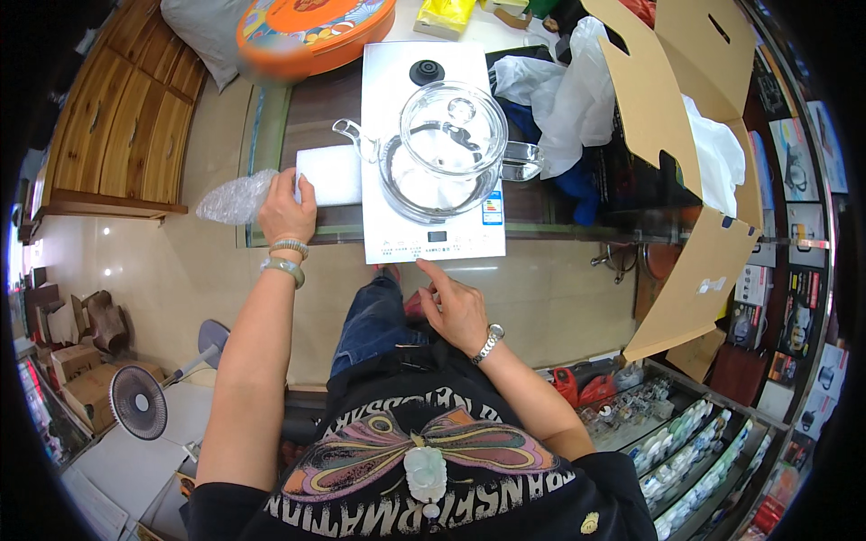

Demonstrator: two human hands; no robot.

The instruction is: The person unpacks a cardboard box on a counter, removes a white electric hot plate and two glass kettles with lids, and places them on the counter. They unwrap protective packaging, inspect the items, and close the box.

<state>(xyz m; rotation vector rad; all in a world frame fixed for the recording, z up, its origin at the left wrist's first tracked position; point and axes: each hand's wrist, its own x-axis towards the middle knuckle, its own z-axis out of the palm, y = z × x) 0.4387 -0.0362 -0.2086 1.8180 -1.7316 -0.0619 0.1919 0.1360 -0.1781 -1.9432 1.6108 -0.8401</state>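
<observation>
A white electric tea stove [433,238] lies on the dark table, its control panel towards me. On it stands a clear glass teapot [433,203] with its spout to the left and handle to the right. A glass lid [462,108] covers its top. My left hand [289,206] is at the left end of a white foam block [330,177], touching it, beside a bubble-wrapped item [233,197]; whether it grips either is unclear. Just short of the stove's front edge, my right hand [454,304] points its index finger at the panel and holds nothing.
An open cardboard box [670,88] stands at the right, with white plastic wrapping [585,95] beside it. Behind the stove's left side sits a round orange box [325,57]. A fan [139,402] is at the lower left. Boxed goods [802,311] line the right shelves.
</observation>
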